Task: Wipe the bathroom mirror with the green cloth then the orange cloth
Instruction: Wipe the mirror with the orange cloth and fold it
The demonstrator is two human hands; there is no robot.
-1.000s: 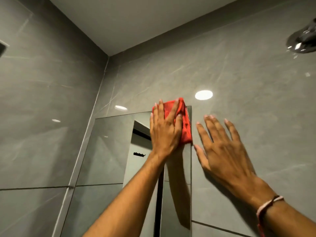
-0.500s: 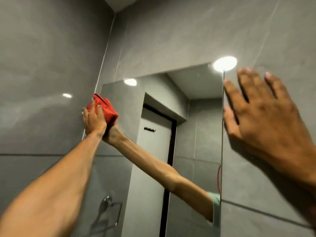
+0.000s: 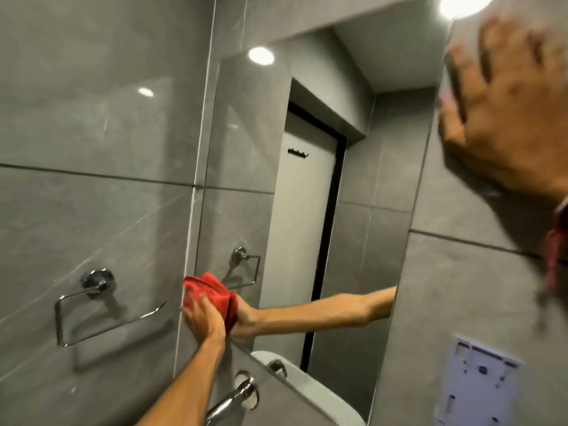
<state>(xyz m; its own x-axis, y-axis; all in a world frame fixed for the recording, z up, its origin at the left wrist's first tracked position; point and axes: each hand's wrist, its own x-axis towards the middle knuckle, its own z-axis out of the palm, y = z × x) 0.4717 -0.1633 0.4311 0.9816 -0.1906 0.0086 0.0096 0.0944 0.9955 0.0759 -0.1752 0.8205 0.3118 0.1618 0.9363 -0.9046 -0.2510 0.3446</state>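
Note:
The bathroom mirror (image 3: 378, 167) is a tall frameless panel on the grey tiled wall. My left hand (image 3: 201, 316) presses a bunched orange-red cloth (image 3: 212, 289) against the mirror's lower left corner. The mirror reflects that arm, reaching in from the right. My right hand (image 3: 504, 109) lies flat with spread fingers on the wall tile just right of the mirror's upper edge; it is blurred. A red thread band sits on that wrist. No green cloth is in view.
A chrome towel ring (image 3: 92, 305) hangs on the left wall. Below the mirror, a chrome tap (image 3: 236, 398) sticks out of the wall. A pale plastic wall plate (image 3: 479, 385) sits at the lower right. The mirror shows a white door and basin.
My left hand has swept the cloth from the mirror's top right to its top left, then down to the lower left corner. The view has tilted downward. The right hand stays on the wall.

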